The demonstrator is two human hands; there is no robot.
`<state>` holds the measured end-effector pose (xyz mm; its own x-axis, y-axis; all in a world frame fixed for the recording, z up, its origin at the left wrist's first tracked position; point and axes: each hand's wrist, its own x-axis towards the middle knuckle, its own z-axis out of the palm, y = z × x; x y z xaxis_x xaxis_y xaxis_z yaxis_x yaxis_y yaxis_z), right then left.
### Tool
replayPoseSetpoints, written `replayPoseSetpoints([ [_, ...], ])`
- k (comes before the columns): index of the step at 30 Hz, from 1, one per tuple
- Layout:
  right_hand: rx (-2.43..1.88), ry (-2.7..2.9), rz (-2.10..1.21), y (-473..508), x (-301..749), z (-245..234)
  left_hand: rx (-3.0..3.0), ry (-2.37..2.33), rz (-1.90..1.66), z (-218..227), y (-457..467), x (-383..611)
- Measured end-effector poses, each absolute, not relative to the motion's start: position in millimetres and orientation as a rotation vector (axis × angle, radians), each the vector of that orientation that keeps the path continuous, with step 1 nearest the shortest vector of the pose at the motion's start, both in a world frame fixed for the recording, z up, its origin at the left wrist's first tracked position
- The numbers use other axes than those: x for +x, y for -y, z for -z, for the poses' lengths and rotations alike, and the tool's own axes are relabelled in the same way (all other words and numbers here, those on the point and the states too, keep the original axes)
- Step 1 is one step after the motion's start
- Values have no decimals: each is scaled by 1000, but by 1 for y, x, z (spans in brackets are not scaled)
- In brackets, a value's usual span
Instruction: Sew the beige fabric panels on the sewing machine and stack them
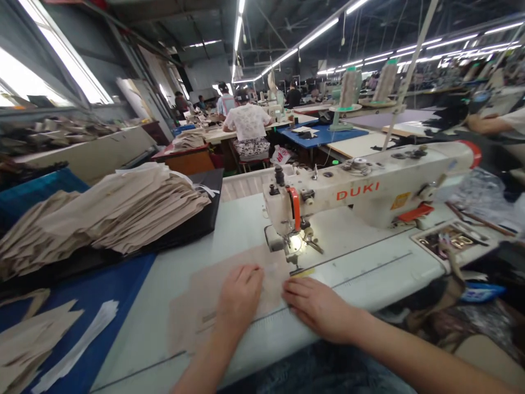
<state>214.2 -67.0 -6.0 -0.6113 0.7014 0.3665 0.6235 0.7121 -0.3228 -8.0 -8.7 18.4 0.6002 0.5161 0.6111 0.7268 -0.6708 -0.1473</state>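
Observation:
A thin beige fabric piece (241, 273) lies on the pale sewing table, its near end blurred, and reaches to the needle area of a white sewing machine (320, 191). My left hand (241, 290) rests on top of the fabric, fingers extended and close together. Just in front of the presser foot (294, 262), my right hand (311, 303) lies with its fingers over the fabric's right edge. Both hands press down from above; my right thumb is partly hidden. The machine's lamp lights the needle area.
At left, a tall stack of beige fabric pieces (143, 202) lies on black material. Below it, more beige pieces (33, 339) and a white strip (77, 347) lie on a blue surface. A small parts tray (451, 241) is set in the table at right. Co-workers sit beyond.

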Motion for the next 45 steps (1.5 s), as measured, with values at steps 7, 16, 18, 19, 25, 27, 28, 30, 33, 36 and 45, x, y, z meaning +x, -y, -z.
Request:
replayPoseSetpoints([
  [7, -1054, 2448, -211, 65, 220, 0, -2676, 1075, 586, 4, -8, 13],
  [16, -1037, 2459, -177, 56, 218, -1, -2831, 919, 525, -4, -16, 17],
  [18, -1028, 2457, -174, 55, 217, 0, -2858, 898, 510, -3, -17, 18],
  [19, -1025, 2454, -172, 54, 217, 0, -2861, 889, 506, -3, -17, 18],
  [25, -1012, 2428, -174, 54, 215, 1, -2836, 807, 475, 0, -22, 17],
  [27, -1010, 2418, -181, 54, 215, 1, -2815, 797, 472, 3, -23, 16],
  [28, -1011, 2413, -184, 54, 215, 1, -2805, 796, 467, 4, -24, 16],
  [30, -1016, 2409, -192, 54, 215, 1, -2789, 783, 468, 5, -24, 15],
  [33, -1024, 2408, -194, 54, 215, 0, -2766, 757, 512, 6, -23, 16],
  [36, -1037, 2414, -188, 54, 216, 0, -2736, 753, 571, 5, -22, 18],
  [45, -1060, 2437, -223, 55, 216, 0, -2736, 769, 556, 6, -20, 18],
])
